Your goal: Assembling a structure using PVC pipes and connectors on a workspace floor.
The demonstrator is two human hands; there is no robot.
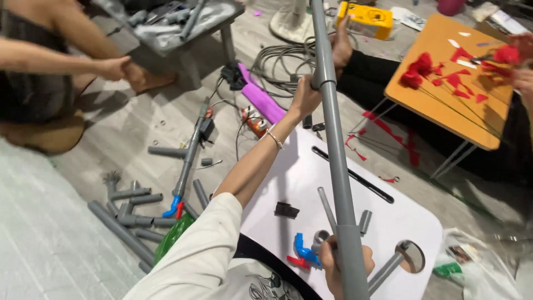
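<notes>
2 hands hold 1 long grey plastic pipe (335, 128) slanting above the white table (413, 222). Left hand (306, 95) wraps closed around its upper joint; right hand (333, 265) clasps the lower sleeve. Short pipe pieces (365, 221) and a blue elbow fitting (304, 250) crowd the smooth tabletop; its right edge lies bare.

I see a long grey pipe (338, 166) running up the middle, over a white lap table (288, 178) that carries a black slot along its far edge. Near its near edge lie a blue elbow fitting (303, 250), a red piece (297, 261) and a small black block (286, 210). My sleeve (194, 250) is cream. The orange table (444, 94) bears red paper flowers (419, 69). On the pale floor sit a yellow box (366, 19), a purple strip (261, 97) and more grey pipes (127, 214).
</notes>
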